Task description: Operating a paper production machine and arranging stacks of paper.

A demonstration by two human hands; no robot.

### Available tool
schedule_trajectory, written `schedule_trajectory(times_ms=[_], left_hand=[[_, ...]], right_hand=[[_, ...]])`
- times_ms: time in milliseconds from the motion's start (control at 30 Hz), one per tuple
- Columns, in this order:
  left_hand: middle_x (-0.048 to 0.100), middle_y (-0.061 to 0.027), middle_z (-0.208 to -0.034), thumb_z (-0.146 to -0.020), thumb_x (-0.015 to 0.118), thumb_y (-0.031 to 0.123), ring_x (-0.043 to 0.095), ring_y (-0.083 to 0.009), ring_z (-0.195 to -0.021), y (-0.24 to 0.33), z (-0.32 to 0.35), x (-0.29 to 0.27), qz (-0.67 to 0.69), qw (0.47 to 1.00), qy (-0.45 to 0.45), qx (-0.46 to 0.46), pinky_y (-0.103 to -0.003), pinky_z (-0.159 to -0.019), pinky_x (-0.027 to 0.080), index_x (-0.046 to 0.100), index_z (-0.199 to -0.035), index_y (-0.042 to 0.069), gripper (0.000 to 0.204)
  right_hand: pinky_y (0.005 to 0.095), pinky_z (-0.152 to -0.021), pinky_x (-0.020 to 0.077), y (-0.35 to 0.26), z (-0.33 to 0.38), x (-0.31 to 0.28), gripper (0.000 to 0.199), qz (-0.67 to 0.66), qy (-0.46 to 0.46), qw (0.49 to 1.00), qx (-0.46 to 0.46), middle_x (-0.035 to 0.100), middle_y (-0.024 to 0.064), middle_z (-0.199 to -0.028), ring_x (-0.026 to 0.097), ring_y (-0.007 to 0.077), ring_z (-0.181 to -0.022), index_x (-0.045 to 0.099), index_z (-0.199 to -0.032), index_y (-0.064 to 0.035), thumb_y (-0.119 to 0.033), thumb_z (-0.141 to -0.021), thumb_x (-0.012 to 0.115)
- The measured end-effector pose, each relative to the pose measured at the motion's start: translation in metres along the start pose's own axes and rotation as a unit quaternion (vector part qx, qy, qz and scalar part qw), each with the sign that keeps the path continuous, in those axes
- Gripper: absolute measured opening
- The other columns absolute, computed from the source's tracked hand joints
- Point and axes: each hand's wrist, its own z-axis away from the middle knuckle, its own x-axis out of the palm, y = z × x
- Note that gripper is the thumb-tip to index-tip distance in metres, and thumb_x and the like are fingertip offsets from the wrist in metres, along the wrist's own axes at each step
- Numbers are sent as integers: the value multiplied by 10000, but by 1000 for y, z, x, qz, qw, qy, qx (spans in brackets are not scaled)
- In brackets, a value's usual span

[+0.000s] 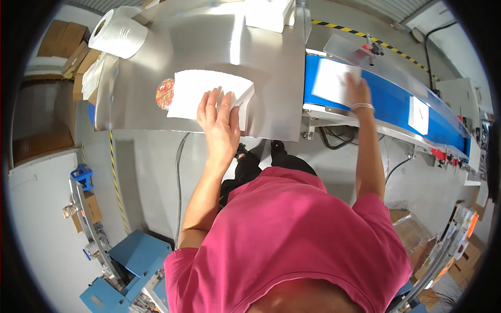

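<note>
On the steel table [276,88], a stack of white flat sheets or bags [190,94] lies fanned near the front edge. My left hand [216,117] rests on the stack with fingers stretched out over its top; the stack's right corner stands slightly raised. A round piece with a red and yellow pattern [165,94] pokes out at the stack's left side. Over the blue conveyor belt [386,104], my right hand [358,94] grips the right edge of a single white sheet [330,81], both slightly blurred. Farther right along the belt lies another white sheet [418,115].
A large white film roll [119,34] stands at the table's far left, and more white sheets [269,13] are stacked at its far edge. A clear guard and clamp [371,49] sit beyond the belt. Cardboard boxes [62,39] are at left; blue machine housings [140,253] stand behind me.
</note>
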Motion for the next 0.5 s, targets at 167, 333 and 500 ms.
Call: schedule_trajectory(times_ms=[167, 333, 500], left_hand=[[474, -128, -1250, -754, 632, 10, 375, -361, -1201, 1, 1, 5, 15, 1000, 26, 2, -465, -994, 293, 619, -1070, 67, 321], [466, -113, -1282, -738, 638, 11, 335, -365, -1249, -4, 5, 5, 3, 1000, 18, 15, -501, -1019, 234, 648, -1020, 113, 301], [370, -130, -1374, -743, 659, 67, 230, -375, -1319, 6, -2, -4, 4, 999, -33, 23, -519, -1050, 147, 640, -1043, 119, 305]], right_hand=[[419, -843, 434, -31, 26, -35, 619, 235, 274, 933, 10, 576, 201, -1044, 542, 365, -980, 479, -1144, -3, -374, -706, 708], [330, -829, 456, -129, 49, -1, 525, -146, -127, 937, -291, 527, 74, -1139, 534, 232, -1023, 534, -1160, -132, -190, -687, 755], [357, -925, 409, -167, 56, 74, 468, -200, -172, 859, -439, 437, 99, -1277, 440, 290, -1165, 511, -1158, -127, -156, -736, 710]])
